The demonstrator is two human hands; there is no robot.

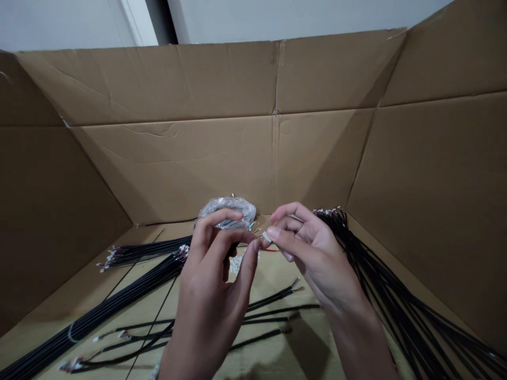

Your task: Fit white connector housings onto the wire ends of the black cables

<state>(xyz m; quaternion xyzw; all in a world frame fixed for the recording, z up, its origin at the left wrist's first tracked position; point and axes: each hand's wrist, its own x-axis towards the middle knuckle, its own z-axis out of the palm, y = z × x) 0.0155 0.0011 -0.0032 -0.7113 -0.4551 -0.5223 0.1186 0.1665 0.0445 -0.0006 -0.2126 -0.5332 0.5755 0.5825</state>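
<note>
My left hand [216, 285] pinches a thin wire between thumb and index finger, and part of a black cable [231, 251] shows behind those fingers. Held between the thumb and fingertips of my right hand [317, 258] is a small white connector housing [267, 237]. The fingertips of both hands nearly meet, with the wire end close to the housing; whether it sits inside cannot be made out. A red wire [273, 250] sticks out below the right fingers. Small white housings [236, 263] lie in a pile behind my left hand, partly hidden.
Cardboard walls [178, 169] enclose the work surface. Bundled black cables [134, 295] lie at left, and another bundle [380, 279] runs along the right. Several loose cables [265, 319] lie beneath my hands. A clear plastic bag [227, 205] rests at the back wall.
</note>
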